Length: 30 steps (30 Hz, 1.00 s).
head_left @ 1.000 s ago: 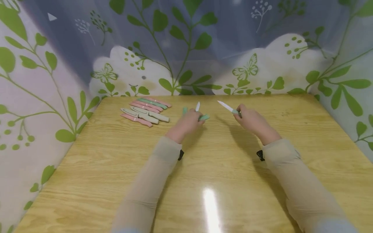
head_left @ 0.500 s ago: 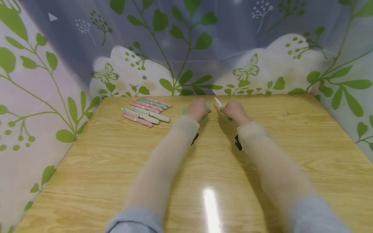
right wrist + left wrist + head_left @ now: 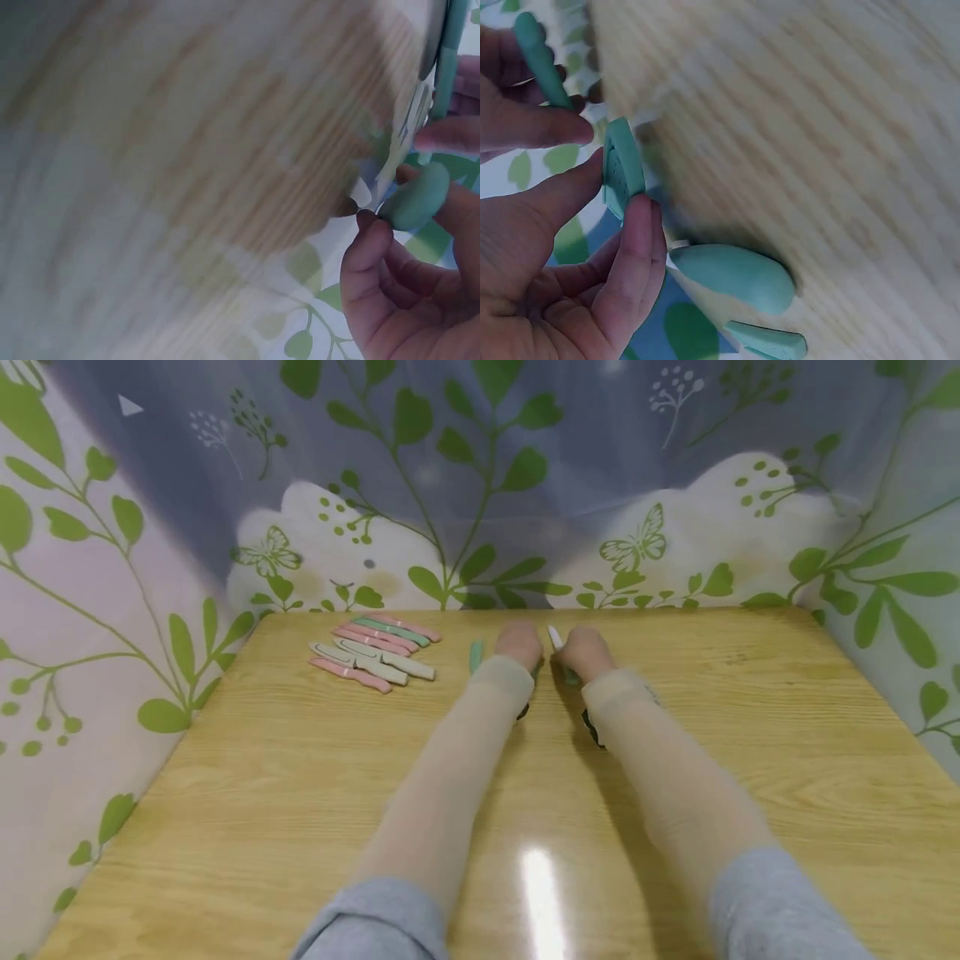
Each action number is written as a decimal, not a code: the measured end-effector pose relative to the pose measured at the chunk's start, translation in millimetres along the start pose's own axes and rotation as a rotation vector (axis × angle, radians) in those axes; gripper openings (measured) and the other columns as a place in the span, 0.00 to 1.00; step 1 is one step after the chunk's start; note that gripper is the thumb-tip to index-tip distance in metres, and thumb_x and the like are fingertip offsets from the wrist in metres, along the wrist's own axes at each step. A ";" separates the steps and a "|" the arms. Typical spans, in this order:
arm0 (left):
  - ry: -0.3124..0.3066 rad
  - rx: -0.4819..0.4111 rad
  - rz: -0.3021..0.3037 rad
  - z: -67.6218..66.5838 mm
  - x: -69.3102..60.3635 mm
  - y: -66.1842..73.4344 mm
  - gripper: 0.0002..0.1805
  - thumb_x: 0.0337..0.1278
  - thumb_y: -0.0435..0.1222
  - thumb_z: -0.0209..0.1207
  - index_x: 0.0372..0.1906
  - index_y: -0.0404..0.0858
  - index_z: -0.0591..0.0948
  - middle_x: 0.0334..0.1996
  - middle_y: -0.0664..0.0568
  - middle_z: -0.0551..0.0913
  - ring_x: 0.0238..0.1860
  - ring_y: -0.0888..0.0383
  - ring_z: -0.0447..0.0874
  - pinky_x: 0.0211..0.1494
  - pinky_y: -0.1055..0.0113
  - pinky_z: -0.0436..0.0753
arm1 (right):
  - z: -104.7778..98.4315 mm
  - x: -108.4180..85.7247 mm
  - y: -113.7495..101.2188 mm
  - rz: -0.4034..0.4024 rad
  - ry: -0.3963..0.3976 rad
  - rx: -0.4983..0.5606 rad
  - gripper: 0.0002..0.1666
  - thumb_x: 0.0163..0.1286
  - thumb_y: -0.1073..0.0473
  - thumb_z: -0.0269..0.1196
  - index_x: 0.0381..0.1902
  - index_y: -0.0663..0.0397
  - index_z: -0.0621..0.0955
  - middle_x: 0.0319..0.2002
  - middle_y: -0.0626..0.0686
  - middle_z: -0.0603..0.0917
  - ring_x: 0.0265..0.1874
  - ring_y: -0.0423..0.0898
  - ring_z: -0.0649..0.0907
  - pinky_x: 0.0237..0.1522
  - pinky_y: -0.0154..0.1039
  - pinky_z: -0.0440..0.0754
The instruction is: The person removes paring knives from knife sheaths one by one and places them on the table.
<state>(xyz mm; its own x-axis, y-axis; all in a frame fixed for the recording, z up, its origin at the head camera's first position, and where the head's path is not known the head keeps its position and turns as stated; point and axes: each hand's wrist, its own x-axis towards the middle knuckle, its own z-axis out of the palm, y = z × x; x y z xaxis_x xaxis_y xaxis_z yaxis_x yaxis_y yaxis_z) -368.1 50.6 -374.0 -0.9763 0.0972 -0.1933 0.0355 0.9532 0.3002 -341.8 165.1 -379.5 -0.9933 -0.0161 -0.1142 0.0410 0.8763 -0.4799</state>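
Observation:
Between thumb and fingers my left hand (image 3: 519, 645) (image 3: 585, 262) pinches a green sheath (image 3: 626, 165). My right hand (image 3: 587, 653) (image 3: 420, 292) grips a knife by its green handle (image 3: 417, 196); its white blade (image 3: 555, 638) points up and away in the head view. The two hands are close together near the table's far edge, the knife right of the sheath. Beside my left hand, in the left wrist view, lie a green handle (image 3: 735, 276) and another green sheath (image 3: 769, 341). The head view shows that sheath (image 3: 476, 657) left of my left hand.
Several pink, green and cream knives (image 3: 375, 653) lie in a group at the back left of the wooden table (image 3: 360, 777). A patterned cloth (image 3: 570, 468) with leaves hangs behind and at both sides.
Both hands have come closer together near the far edge, my right hand moving left with its knife, my left hand moving right and away. The grouped knives stay in place.

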 end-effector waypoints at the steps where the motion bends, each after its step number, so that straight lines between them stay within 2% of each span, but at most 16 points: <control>1: -0.016 0.012 -0.009 1.8 1.9 0.4 0.16 0.63 0.35 0.58 0.55 0.37 0.80 0.60 0.48 0.78 0.60 0.54 0.77 0.62 0.66 0.76 | 0.5 -0.3 0.4 -0.010 -0.006 -0.009 0.17 0.59 0.61 0.64 0.16 0.57 0.70 0.18 0.51 0.71 0.23 0.47 0.71 0.36 0.43 0.78; 3: -0.034 0.029 -0.039 5.2 5.3 1.2 0.18 0.64 0.35 0.56 0.58 0.38 0.78 0.60 0.49 0.78 0.60 0.54 0.77 0.60 0.65 0.78 | 0.2 -0.4 0.5 -0.029 -0.016 -0.033 0.17 0.58 0.60 0.65 0.16 0.57 0.70 0.18 0.51 0.71 0.24 0.48 0.71 0.38 0.45 0.78; 7: -0.038 0.081 -0.079 6.5 6.4 1.2 0.21 0.62 0.39 0.61 0.59 0.40 0.77 0.59 0.50 0.79 0.58 0.55 0.79 0.57 0.63 0.80 | -1.3 1.5 -1.7 -0.066 -0.038 -0.072 0.17 0.55 0.61 0.68 0.15 0.59 0.73 0.17 0.51 0.73 0.22 0.48 0.73 0.41 0.46 0.80; 11: -0.026 0.108 -0.072 3.6 1.4 0.2 0.22 0.59 0.41 0.64 0.58 0.41 0.79 0.58 0.50 0.80 0.57 0.55 0.79 0.55 0.63 0.81 | -2.0 -1.4 -4.1 -0.065 -0.050 -0.038 0.13 0.55 0.62 0.71 0.21 0.66 0.80 0.21 0.56 0.81 0.22 0.47 0.78 0.44 0.46 0.82; 15: -0.025 0.090 -0.062 5.8 -2.1 3.8 0.22 0.59 0.41 0.64 0.57 0.40 0.79 0.59 0.49 0.79 0.57 0.54 0.79 0.55 0.63 0.81 | -3.1 -7.2 -1.4 -0.018 -0.062 -0.007 0.13 0.55 0.62 0.72 0.26 0.69 0.82 0.29 0.61 0.85 0.24 0.48 0.80 0.46 0.44 0.82; 18: -0.022 0.091 -0.063 5.5 -3.6 4.5 0.22 0.59 0.41 0.64 0.57 0.40 0.79 0.59 0.49 0.79 0.58 0.54 0.79 0.56 0.63 0.81 | -4.4 -9.4 -2.7 0.005 -0.080 -0.004 0.14 0.56 0.61 0.72 0.27 0.69 0.81 0.34 0.63 0.85 0.24 0.47 0.80 0.42 0.41 0.83; 22: -0.014 0.089 -0.062 4.5 -5.1 4.8 0.21 0.60 0.41 0.64 0.58 0.40 0.79 0.59 0.49 0.79 0.58 0.53 0.79 0.57 0.63 0.80 | -5.6 -10.8 -5.0 0.010 -0.097 0.011 0.13 0.58 0.62 0.71 0.29 0.69 0.80 0.34 0.63 0.83 0.22 0.45 0.80 0.30 0.35 0.82; 27: -0.006 0.080 -0.064 4.1 -7.6 5.3 0.21 0.59 0.41 0.65 0.57 0.40 0.80 0.58 0.48 0.79 0.57 0.53 0.79 0.56 0.62 0.80 | -5.3 -10.4 -5.9 0.000 -0.106 0.031 0.12 0.57 0.64 0.71 0.27 0.68 0.79 0.26 0.57 0.79 0.19 0.45 0.78 0.22 0.32 0.77; 30: -0.008 0.069 -0.072 4.8 -7.7 4.8 0.20 0.59 0.41 0.64 0.56 0.40 0.80 0.58 0.48 0.80 0.56 0.53 0.80 0.55 0.61 0.81 | -4.7 -9.0 -6.5 -0.011 -0.115 -0.008 0.12 0.57 0.64 0.70 0.24 0.66 0.79 0.19 0.53 0.75 0.16 0.43 0.74 0.21 0.32 0.75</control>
<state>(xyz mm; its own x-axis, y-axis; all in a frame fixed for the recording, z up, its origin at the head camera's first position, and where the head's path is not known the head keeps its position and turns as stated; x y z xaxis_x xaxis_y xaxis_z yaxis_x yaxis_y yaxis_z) -359.3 55.8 -375.5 -0.9751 0.0295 -0.2196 -0.0200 0.9753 0.2200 -333.7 161.8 -371.3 -0.9748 -0.0803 -0.2082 0.0289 0.8798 -0.4744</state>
